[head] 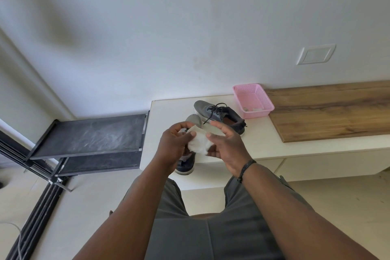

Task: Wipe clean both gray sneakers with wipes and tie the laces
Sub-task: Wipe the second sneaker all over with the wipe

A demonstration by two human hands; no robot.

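I hold a white wipe (pixel 199 141) pinched between my left hand (pixel 175 143) and right hand (pixel 226 145) above the near sneaker (pixel 186 162) on the bench (pixel 274 145), the far sneaker (pixel 219 114) just beyond with laces loose, so I judge wiping comes next.

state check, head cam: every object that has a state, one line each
wipe: crumpled, held between both hands
left hand: grips wipe
right hand: pinches wipe's edge, other fingers spread
far sneaker: upright on white bench, laces untied
near sneaker: on bench, mostly hidden by hands, laces cannot tell
pink basket: upright, small items inside
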